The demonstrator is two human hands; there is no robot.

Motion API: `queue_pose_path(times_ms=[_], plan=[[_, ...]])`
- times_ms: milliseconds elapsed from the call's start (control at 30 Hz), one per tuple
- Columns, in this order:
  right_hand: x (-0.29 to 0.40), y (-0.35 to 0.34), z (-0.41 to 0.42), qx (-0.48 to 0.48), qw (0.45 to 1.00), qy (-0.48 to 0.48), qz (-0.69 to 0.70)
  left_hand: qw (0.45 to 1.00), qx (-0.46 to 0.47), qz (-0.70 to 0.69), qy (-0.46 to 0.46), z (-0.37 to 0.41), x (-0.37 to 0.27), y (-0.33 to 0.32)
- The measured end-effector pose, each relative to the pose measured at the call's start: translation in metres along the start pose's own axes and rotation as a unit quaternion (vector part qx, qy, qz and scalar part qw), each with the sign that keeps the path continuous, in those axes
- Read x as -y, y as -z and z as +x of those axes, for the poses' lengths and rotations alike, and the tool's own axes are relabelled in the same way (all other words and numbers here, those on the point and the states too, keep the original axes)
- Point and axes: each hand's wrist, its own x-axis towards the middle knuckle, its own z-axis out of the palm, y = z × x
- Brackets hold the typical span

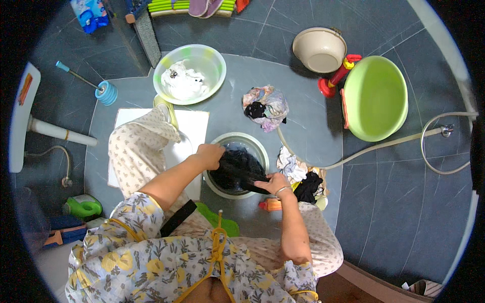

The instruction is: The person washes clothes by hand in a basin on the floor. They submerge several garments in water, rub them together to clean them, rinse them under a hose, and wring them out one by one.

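Observation:
A pale round basin point(266, 159) with water stands on the tiled floor in front of me, a black wet cloth point(238, 164) lying in it. My left hand point(211, 156) grips one end of the cloth at the basin's left rim. At the lower right rim my right hand point(276, 185), with a bracelet on the wrist, holds another part of it. A crumpled multicoloured garment point(271, 104) lies on the floor beyond the basin. Right of the basin is a pile of white cloth point(291, 166) and black cloth point(308, 187). An orange bottle point(273, 204) lies partly behind my right wrist.
Behind at the left, a translucent basin point(216, 64) holds white clothes. A large green tub point(379, 98), a beige basin point(320, 49) and a red plunger point(337, 75) stand by the right wall. A hose point(363, 152) crosses the floor. A blue-handled brush point(106, 92) is at left.

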Motion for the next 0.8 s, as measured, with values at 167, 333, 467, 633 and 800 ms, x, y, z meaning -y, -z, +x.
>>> queue_pose_path(times_ms=[167, 333, 467, 633, 800], plan=[[0.016, 0.034, -0.031, -0.275, 0.929, 0.177, 0.174, 0.993, -0.11, -0.043, 0.002, -0.039, -0.016, 0.067], [0.056, 0.076, -0.093, -0.304, 0.867, 0.166, 0.358, 0.955, -0.125, -0.236, -0.128, -0.078, -0.045, 0.136], [0.075, 0.067, -0.098, -0.185, 0.783, 0.194, 0.561, 0.849, -0.074, -0.503, -0.147, -0.095, -0.073, 0.132], [0.08, 0.026, -0.044, -0.143, 0.724, 0.135, 0.661, 0.85, -0.134, -0.5, -0.095, -0.054, -0.095, 0.04], [0.02, -0.09, 0.057, -0.249, 0.926, 0.078, 0.273, 0.717, 0.099, -0.69, 0.006, -0.024, -0.077, -0.037]])
